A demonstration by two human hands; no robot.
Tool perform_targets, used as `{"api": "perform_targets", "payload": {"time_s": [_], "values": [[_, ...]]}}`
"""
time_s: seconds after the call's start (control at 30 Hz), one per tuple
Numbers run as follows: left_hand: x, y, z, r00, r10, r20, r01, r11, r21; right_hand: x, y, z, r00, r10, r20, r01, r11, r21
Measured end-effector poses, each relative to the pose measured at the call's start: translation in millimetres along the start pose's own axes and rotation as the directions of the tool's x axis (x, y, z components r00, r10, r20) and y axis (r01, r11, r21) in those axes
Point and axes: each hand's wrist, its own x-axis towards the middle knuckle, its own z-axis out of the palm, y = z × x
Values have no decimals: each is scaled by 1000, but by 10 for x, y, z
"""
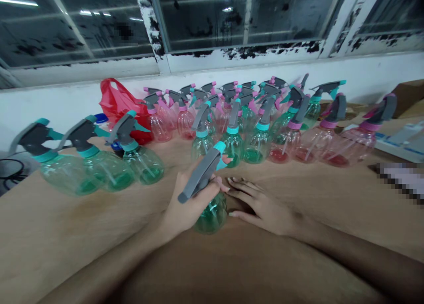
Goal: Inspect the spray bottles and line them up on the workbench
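Note:
My left hand [185, 202] is wrapped round the neck of a green spray bottle [210, 215] with a grey trigger head and teal nozzle, standing on the wooden table [66, 233] in front of me. My right hand [258, 204] lies beside the bottle on its right, fingers stretched out flat towards it, fingertips close to the bottle's base. Nothing is held in the right hand.
Three green spray bottles [106, 167] stand at the left. Behind, a crowd of several green and pink spray bottles [251, 118] fills the table's back. A red plastic bag [117, 103] sits by the white wall. A cardboard box [409, 94] is at far right.

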Motion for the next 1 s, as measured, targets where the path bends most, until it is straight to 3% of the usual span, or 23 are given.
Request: {"api": "perform_targets", "payload": {"time_s": [0.27,0.47,0.73,1.0], "values": [[20,-28,-26,999,26,31,-27,999,37,1,-8,-6,1000,6,2,-6,1000,2],[-2,-127,-56,999,-24,47,28,996,-88,3,-13,-26,1000,10,29,-9,1000,-12],[-7,-29,-41,1000,-3,30,1,997,71,-1,-3,-8,1000,17,24,-16,1000,-13],[0,-13,-18,999,-5,31,4,999,47,4,-13,-22,1000,13,21,-12,1000,-10]]}}
